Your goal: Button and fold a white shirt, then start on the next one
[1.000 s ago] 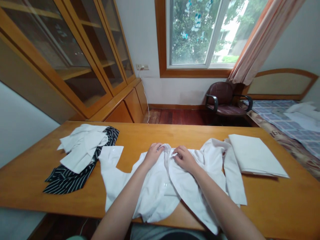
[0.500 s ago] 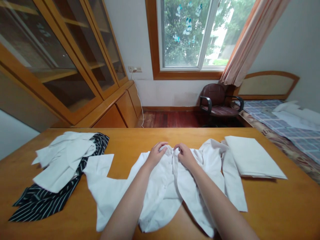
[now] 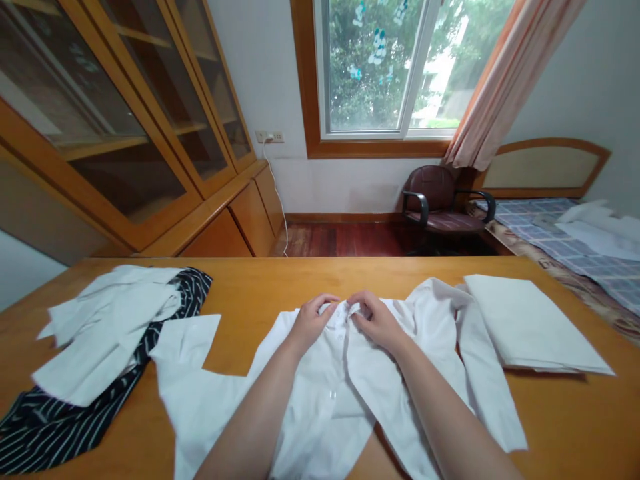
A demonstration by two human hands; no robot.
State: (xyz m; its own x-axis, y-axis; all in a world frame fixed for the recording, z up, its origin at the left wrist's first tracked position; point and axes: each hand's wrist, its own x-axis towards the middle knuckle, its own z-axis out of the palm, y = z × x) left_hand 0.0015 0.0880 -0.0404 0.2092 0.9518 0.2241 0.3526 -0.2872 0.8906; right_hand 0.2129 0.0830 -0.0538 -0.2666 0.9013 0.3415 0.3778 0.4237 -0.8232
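Observation:
A white shirt (image 3: 320, 393) lies spread on the wooden table (image 3: 240, 280), its collar end away from me and its front edges parted toward me. My left hand (image 3: 314, 321) pinches the shirt near the collar, left of the front opening. Close beside it, my right hand (image 3: 375, 319) grips the collar area on the other side, thumb and fingers closed on the fabric. Small buttons show on the front below my hands. One sleeve reaches out to the left, the other folds down on the right.
On the left, white cloths (image 3: 110, 327) lie on a black-and-white striped garment (image 3: 65, 427). A folded white cloth or sheet (image 3: 535, 323) rests at the right, touching the shirt sleeve. Beyond the table are a glass-door cabinet (image 3: 195, 133), an armchair (image 3: 440, 200) and a bed (image 3: 565, 233).
My hands stay at the collar with small finger movements, and the right fingers curl more around the fabric. The view has shifted slightly closer to the table.

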